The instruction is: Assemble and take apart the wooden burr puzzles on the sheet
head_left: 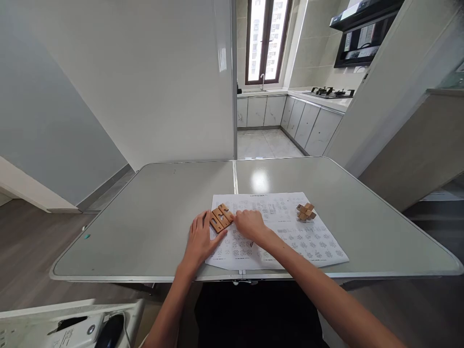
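Observation:
Notched wooden puzzle pieces (pixel 221 217) lie side by side on a printed instruction sheet (pixel 290 237). My left hand (pixel 198 238) rests at their left side, thumb stretched along the near edge and the fingers apart from it, touching the wood. My right hand (pixel 249 224) is closed, its fingers curled under, with the fingertips against the right end of the pieces. What those fingers hold, if anything, is hidden. Below the right wrist a small dark shape shows on the paper, too small to name. An interlocked wooden burr puzzle (pixel 306 211) sits on the sheet's right part.
The grey folding table (pixel 152 208) has a seam down its middle. A small green bit (pixel 87 236) lies near its left edge. At lower left a white surface (pixel 47 314) holds a white box and a dark object with a cable. A kitchen is beyond the doorway.

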`<act>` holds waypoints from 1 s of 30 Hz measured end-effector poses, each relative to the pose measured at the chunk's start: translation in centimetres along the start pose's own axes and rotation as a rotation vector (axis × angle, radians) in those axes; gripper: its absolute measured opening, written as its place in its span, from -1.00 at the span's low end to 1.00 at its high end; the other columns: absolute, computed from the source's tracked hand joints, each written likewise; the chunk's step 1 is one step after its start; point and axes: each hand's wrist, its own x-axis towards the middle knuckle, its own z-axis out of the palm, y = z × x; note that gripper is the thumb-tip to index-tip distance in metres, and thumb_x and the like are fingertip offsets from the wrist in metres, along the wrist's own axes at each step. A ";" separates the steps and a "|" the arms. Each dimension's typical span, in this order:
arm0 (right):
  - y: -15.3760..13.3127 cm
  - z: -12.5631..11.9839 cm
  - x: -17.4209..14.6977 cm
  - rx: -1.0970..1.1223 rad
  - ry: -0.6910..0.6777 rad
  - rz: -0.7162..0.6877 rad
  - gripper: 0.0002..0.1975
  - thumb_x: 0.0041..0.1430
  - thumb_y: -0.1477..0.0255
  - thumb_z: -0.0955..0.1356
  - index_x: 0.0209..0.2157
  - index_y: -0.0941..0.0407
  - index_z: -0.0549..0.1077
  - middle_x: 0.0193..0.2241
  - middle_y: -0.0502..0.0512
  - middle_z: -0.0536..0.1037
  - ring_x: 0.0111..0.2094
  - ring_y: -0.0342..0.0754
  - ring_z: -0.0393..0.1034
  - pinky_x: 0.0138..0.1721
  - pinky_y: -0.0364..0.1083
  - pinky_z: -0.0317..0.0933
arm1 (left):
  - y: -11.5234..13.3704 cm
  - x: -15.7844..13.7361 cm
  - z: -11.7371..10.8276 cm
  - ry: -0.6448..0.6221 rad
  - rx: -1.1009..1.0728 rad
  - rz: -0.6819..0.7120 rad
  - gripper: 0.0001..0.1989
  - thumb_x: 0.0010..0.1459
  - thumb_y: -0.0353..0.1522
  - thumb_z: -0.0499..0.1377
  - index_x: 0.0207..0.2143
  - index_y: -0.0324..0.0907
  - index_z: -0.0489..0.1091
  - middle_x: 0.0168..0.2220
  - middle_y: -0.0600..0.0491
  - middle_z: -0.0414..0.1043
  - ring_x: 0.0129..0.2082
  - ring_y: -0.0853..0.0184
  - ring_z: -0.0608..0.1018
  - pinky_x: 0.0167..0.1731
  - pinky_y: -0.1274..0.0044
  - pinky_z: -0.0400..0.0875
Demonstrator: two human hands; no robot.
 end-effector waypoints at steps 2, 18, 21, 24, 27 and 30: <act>0.6 0.2 -0.8 0.087 0.055 0.025 -0.67 0.52 0.27 0.25 -0.04 0.20 0.52 -0.10 0.26 0.62 -0.11 0.11 0.57 -0.10 0.08 0.42 | 0.0 -0.1 0.0 -0.004 -0.008 -0.003 -0.20 0.27 0.04 0.19 0.41 -0.09 0.06 0.33 -0.19 0.23 0.32 -0.07 0.30 0.27 0.10 0.24; 14.4 4.2 -8.9 0.733 0.713 0.684 -0.61 0.32 0.05 0.24 -0.06 0.06 0.32 -0.40 0.10 0.65 -0.34 0.14 0.55 -0.32 -0.03 0.23 | 0.0 -1.0 -0.7 0.010 -0.102 -0.022 -0.27 0.33 0.01 0.14 0.40 -0.07 0.06 0.36 -0.18 0.19 0.36 -0.05 0.25 0.28 0.08 0.25; 15.9 4.5 -8.9 0.705 0.653 0.773 -0.54 0.30 0.00 0.25 -0.03 0.07 0.31 -0.45 0.10 0.63 -0.34 0.21 0.53 -0.37 -0.02 0.19 | 0.0 -1.0 -0.7 -0.011 -0.105 -0.046 -0.28 0.33 0.01 0.14 0.40 -0.09 0.06 0.36 -0.18 0.18 0.37 -0.05 0.22 0.28 0.09 0.25; 16.7 4.6 -8.6 0.678 0.587 0.826 -0.51 0.28 -0.04 0.25 -0.03 0.08 0.34 -0.42 0.14 0.64 -0.32 0.23 0.52 -0.36 0.00 0.21 | 0.1 -1.0 -0.8 -0.006 -0.107 -0.049 -0.29 0.33 0.00 0.14 0.38 -0.11 0.08 0.34 -0.18 0.19 0.36 -0.04 0.23 0.29 0.10 0.25; 17.3 4.8 -8.4 0.656 0.531 0.834 -0.51 0.28 -0.05 0.25 -0.08 0.08 0.41 -0.39 0.19 0.65 -0.31 0.23 0.53 -0.32 0.03 0.25 | 0.2 -1.1 -1.0 0.013 -0.117 -0.035 -0.32 0.33 -0.01 0.14 0.37 -0.07 0.10 0.32 -0.16 0.22 0.34 -0.04 0.26 0.27 0.10 0.27; 17.6 4.9 -8.3 0.635 0.512 0.811 -0.53 0.30 -0.02 0.23 -0.15 0.08 0.48 -0.36 0.24 0.65 -0.27 0.23 0.53 -0.27 0.05 0.27 | 0.3 -1.1 -1.1 0.015 -0.116 -0.033 -0.32 0.32 -0.03 0.16 0.37 -0.07 0.11 0.32 -0.16 0.23 0.33 -0.04 0.27 0.28 0.09 0.26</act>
